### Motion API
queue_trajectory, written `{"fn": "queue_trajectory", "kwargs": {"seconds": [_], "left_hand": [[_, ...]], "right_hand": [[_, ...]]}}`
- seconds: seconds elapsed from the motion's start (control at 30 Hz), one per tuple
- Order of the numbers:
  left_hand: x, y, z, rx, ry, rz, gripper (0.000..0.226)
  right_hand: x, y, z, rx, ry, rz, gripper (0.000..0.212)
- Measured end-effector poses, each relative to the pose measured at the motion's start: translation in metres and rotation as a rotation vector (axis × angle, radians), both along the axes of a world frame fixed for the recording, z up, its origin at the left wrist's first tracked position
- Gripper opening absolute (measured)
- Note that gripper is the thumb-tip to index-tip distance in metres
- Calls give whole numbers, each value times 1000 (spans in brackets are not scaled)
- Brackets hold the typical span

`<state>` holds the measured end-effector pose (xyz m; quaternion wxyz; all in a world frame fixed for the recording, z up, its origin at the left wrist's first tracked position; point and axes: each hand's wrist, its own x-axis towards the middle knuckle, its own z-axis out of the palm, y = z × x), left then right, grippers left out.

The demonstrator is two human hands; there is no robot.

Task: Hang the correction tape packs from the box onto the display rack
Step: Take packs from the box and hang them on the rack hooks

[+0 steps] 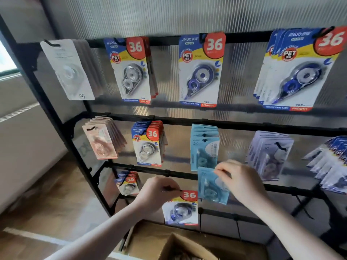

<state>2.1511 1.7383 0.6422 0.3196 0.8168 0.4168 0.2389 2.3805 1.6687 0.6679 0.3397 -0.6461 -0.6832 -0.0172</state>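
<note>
The black display rack (206, 121) carries rows of hanging correction tape packs. My left hand (156, 192) grips the top of a blue-and-red "36" pack (181, 209) at a black hook on the third rail. To its right, my right hand (241, 180) pinches the top of a light blue pack (211, 186), held just under a stack of matching light blue packs (204, 145) on the second rail. The open cardboard box (180, 246) sits below my arms at the frame's bottom.
Other pack stacks hang around: pink (103, 139), blue "36" (148, 143), pale lilac (270, 152), and larger packs on the top rail (200, 70). A small stack (127, 182) hangs low at left. Wooden floor (56, 194) lies to the left.
</note>
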Motion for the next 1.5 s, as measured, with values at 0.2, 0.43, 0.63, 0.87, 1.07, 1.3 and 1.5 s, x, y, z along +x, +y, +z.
{"fn": "queue_trajectory", "kwargs": {"seconds": [0.2,0.43,0.63,0.87,1.07,1.3,1.5], "left_hand": [[-15,5,8,-6,-13,-5,11],[-24,14,10,-10,11,19,31],[-19,21,7,-12,16,11,15],[-11,25,0,18,14,-24,6],[-10,27,-1,-11,5,-7,4],[-7,24,-3,-16,-19,34,32],[6,12,-4,-5,-20,24,31]], "right_hand": [[-9,39,33,99,26,34,7],[-3,70,34,71,-33,-40,12],[5,77,27,52,-55,-38,14],[6,79,26,92,-62,11,11],[2,79,27,130,-81,39,11],[12,64,12,117,-79,41,6],[25,44,1,98,-88,23,4]]}}
